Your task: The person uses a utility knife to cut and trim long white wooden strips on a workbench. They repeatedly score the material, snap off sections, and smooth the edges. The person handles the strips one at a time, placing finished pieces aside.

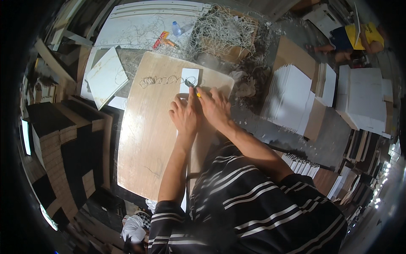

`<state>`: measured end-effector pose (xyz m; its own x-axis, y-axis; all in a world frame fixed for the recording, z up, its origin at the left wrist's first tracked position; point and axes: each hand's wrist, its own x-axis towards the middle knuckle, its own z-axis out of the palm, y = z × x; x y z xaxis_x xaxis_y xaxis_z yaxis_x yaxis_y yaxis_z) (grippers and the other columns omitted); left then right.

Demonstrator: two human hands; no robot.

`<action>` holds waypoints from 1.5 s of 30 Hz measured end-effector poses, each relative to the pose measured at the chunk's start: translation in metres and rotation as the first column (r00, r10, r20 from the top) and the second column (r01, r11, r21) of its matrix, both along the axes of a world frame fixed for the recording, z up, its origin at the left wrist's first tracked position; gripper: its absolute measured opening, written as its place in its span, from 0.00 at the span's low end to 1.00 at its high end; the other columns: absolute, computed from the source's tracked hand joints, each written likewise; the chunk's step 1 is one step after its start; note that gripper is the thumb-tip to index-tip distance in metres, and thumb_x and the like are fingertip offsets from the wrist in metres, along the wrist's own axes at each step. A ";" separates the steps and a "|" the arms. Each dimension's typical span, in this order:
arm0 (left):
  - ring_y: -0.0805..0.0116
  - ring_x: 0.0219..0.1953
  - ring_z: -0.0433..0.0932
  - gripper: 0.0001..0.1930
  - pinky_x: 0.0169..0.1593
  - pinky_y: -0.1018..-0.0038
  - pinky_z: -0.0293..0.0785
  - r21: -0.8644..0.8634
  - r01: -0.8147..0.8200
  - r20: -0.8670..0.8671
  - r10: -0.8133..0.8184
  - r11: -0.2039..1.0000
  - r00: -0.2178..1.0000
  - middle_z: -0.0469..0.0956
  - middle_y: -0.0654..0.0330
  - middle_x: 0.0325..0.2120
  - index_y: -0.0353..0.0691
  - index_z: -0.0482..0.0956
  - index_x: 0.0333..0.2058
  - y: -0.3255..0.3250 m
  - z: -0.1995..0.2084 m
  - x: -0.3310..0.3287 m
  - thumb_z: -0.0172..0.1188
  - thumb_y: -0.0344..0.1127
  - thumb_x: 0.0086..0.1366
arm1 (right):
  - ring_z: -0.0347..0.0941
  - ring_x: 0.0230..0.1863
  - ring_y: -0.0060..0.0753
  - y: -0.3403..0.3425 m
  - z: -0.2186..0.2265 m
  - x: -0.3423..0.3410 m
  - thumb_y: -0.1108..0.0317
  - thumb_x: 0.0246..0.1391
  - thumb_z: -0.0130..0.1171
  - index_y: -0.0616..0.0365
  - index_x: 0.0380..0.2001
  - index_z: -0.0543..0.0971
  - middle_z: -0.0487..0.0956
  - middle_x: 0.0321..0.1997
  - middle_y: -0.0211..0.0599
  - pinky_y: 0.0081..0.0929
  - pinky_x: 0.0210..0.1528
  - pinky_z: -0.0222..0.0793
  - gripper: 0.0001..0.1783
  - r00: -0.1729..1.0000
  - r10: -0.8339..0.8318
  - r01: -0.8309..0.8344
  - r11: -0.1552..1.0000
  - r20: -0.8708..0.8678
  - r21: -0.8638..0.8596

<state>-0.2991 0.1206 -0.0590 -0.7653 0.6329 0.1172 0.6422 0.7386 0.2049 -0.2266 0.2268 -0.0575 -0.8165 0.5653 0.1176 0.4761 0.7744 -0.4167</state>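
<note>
The fingers of the right hand (216, 106) are closed around a small cutter (193, 89) with a yellow end; only the dark tip and a bit of yellow show, the rest is hidden inside the grip. The tip of the cutter points up and to the left, toward the far side of the board, and it lies on the lower edge of a white card (189, 78). The left hand (184, 115) lies flat with the fingers stretched out and pressed down, holding nothing closed; its index finger reaches up beside the cutter. What is under this palm I cannot see clearly. The two hands touch each other at the thumbs side.

The white card has its long axis going away from the person, nearly upright in the view, and it sits near the far edge of the wooden board (148, 139). A curled thin strip (158, 80) lies just left of the card. Beyond the board there is a heap of pale shavings (224, 29), with a plastic bottle (176, 28) near it. Stacks of white sheets (292, 97) stand well apart on the right
</note>
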 end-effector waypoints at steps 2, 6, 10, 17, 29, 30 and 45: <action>0.51 0.45 0.72 0.32 0.44 0.58 0.68 -0.044 0.002 0.052 0.000 0.999 0.999 0.71 0.50 0.50 0.64 0.66 0.71 0.002 0.007 -0.001 0.53 0.39 0.67 | 0.75 0.44 0.49 0.004 0.000 -0.001 0.59 0.64 0.59 0.38 0.59 0.79 0.73 0.43 0.39 0.47 0.41 0.76 0.20 1.000 -0.012 0.012 1.000 -0.009 0.022; 0.51 0.45 0.72 0.36 0.45 0.57 0.68 -0.143 0.028 0.123 -0.010 0.989 0.992 0.71 0.50 0.48 0.66 0.62 0.73 0.007 0.013 -0.006 0.53 0.37 0.66 | 0.77 0.42 0.48 0.019 0.001 -0.002 0.58 0.64 0.59 0.36 0.58 0.81 0.76 0.43 0.37 0.47 0.41 0.75 0.19 1.000 0.009 -0.007 0.998 -0.027 0.057; 0.51 0.46 0.71 0.38 0.47 0.58 0.67 -0.130 0.045 0.068 -0.037 0.991 0.997 0.70 0.48 0.54 0.65 0.61 0.73 0.004 0.002 -0.005 0.53 0.32 0.64 | 0.77 0.43 0.48 0.033 0.002 -0.001 0.58 0.63 0.61 0.36 0.57 0.81 0.76 0.43 0.37 0.46 0.43 0.74 0.19 0.998 0.032 -0.030 0.999 -0.059 0.045; 0.50 0.50 0.71 0.39 0.51 0.59 0.65 0.153 0.036 -0.036 -0.031 0.988 0.999 0.67 0.45 0.63 0.53 0.65 0.71 -0.007 -0.020 0.008 0.55 0.29 0.58 | 0.75 0.47 0.50 0.038 0.006 0.009 0.60 0.62 0.62 0.37 0.56 0.82 0.77 0.46 0.38 0.46 0.48 0.72 0.19 0.994 0.099 -0.101 0.994 -0.043 -0.036; 0.44 0.52 0.72 0.35 0.53 0.54 0.66 0.127 0.083 -0.021 -0.081 0.988 0.996 0.69 0.41 0.61 0.52 0.67 0.71 -0.006 -0.030 0.011 0.56 0.30 0.63 | 0.75 0.52 0.51 0.123 -0.009 -0.017 0.58 0.64 0.56 0.37 0.56 0.80 0.76 0.46 0.40 0.48 0.48 0.75 0.18 0.981 0.018 -0.019 1.000 0.194 0.001; 0.46 0.51 0.72 0.36 0.52 0.55 0.66 0.131 0.092 -0.037 -0.088 0.987 0.995 0.69 0.42 0.61 0.52 0.66 0.71 -0.006 -0.030 0.015 0.56 0.30 0.61 | 0.77 0.49 0.54 0.154 -0.009 -0.017 0.57 0.66 0.52 0.38 0.56 0.80 0.77 0.48 0.42 0.49 0.47 0.76 0.17 0.950 -0.048 0.066 0.997 0.309 -0.049; 0.37 0.65 0.64 0.35 0.67 0.47 0.57 0.179 0.181 0.074 -0.197 0.967 0.978 0.61 0.38 0.68 0.51 0.67 0.70 0.079 0.002 0.014 0.59 0.36 0.61 | 0.81 0.51 0.55 0.220 -0.030 0.079 0.59 0.69 0.55 0.52 0.58 0.78 0.84 0.49 0.51 0.42 0.49 0.76 0.19 0.957 -0.290 0.246 0.841 -0.018 -0.483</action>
<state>-0.2848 0.1998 -0.0568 -0.6460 0.7438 0.1715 0.7397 0.5546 0.3812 -0.1472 0.4466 -0.0876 -0.6239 0.7660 -0.1550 0.5812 0.3222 -0.7473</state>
